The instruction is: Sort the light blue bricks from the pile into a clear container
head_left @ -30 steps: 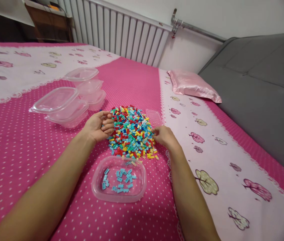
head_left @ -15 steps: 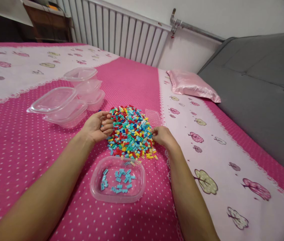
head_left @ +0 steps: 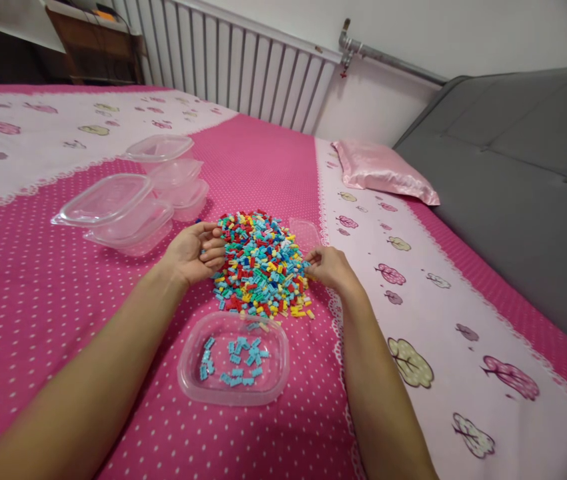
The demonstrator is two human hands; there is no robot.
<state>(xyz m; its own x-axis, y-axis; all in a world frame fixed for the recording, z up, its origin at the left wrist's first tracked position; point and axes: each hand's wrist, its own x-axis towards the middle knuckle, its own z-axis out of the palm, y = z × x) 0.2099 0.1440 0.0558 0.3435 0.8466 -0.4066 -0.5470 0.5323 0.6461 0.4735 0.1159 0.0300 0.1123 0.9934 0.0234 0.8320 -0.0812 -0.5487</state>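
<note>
A heap of small toy bricks [head_left: 261, 267] in red, yellow, green, white and several blues lies on the bed. At its left edge is my left hand [head_left: 196, 253], palm turned toward the heap, fingers loosely curled; whatever they may hold is hidden. My right hand [head_left: 331, 268] is at the heap's right edge, thumb and fingertips pinched together on what looks like a small light blue brick. Nearer to me stands a clear plastic container [head_left: 183, 377], with several light blue bricks [head_left: 243, 353] scattered over its bottom.
Several clear plastic containers [head_left: 128, 223] stand in stacks at the left. A clear lid-like piece [head_left: 305, 232] lies behind the heap. The pink dotted bedspread [head_left: 263, 153] extends to a radiator [head_left: 243, 67]. A pink pillow [head_left: 383, 172] rests by the grey headboard [head_left: 513, 153].
My right hand has shifted slightly up and to the right along the heap's edge. My left hand has stayed almost in place.
</note>
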